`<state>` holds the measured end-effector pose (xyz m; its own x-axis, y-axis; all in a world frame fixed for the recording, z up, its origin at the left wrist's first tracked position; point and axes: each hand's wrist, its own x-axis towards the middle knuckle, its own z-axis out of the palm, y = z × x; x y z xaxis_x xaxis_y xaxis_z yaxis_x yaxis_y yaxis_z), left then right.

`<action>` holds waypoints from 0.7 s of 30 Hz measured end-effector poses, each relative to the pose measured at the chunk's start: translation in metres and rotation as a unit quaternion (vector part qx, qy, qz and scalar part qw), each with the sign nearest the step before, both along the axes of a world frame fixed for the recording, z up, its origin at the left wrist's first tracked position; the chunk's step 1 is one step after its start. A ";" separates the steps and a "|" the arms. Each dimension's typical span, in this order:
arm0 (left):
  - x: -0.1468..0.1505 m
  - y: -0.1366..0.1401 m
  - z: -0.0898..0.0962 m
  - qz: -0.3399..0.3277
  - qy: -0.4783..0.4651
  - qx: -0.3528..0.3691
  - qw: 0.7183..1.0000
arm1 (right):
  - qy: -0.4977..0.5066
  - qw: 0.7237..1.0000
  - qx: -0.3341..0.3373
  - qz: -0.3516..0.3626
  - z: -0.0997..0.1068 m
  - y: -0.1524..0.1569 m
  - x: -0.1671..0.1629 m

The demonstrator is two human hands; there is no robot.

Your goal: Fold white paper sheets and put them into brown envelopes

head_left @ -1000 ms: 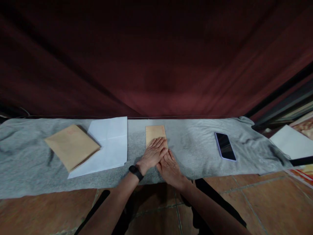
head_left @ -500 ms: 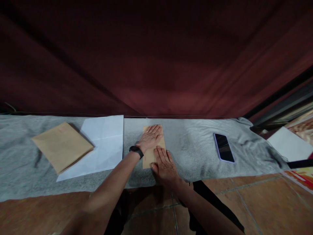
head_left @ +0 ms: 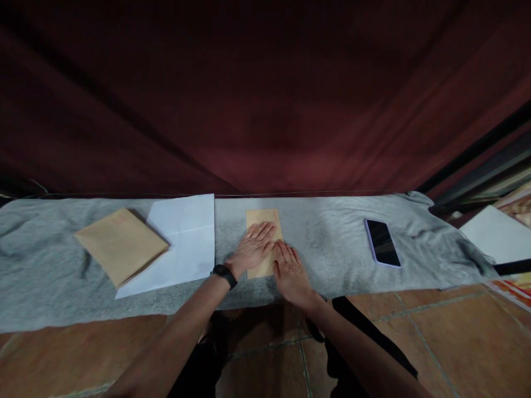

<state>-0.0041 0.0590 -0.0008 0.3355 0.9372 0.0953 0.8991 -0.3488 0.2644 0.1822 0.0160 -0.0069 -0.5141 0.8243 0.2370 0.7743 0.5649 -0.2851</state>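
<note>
While facing a dark red curtain (head_left: pixel 286 160), holds a small kraft envelope (head_left: pixel 261 269) flat on a gray cloth (head_left: pixel 332 243), directly before the body. Lays the left hand (head_left: pixel 254 246) palm-down across the middle, with fingers straight, grasping nothing, presumably to spread pressure evenly. Sets the right hand (head_left: pixel 291 275), equally unclenched, along the right edge, likely to limit sliding on soft cloth. Includes, at left, a layered kraft packet (head_left: pixel 122 244) partly overlapping white paper (head_left: pixel 191 243), perhaps weighting it; at right, a purple-cased smartphone (head_left: pixel 382 242), well apart, apparently placed out of the way.
</note>
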 end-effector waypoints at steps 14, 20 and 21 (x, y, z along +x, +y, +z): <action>0.019 -0.071 0.006 -0.019 0.013 -0.013 1.000 | -0.009 0.999 -0.018 0.031 0.009 0.015 0.013; 0.042 -0.109 0.007 0.003 0.052 0.039 0.998 | 0.024 0.994 -0.066 0.081 0.024 0.032 0.010; 0.045 -0.114 0.006 0.006 0.049 0.047 0.998 | 0.030 0.991 -0.073 0.111 0.026 0.034 0.009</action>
<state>0.0414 -0.0549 0.0053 0.3363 0.9297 0.1504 0.9232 -0.3570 0.1424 0.1909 0.0497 0.0189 -0.6759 0.7195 0.1593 0.6145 0.6696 -0.4172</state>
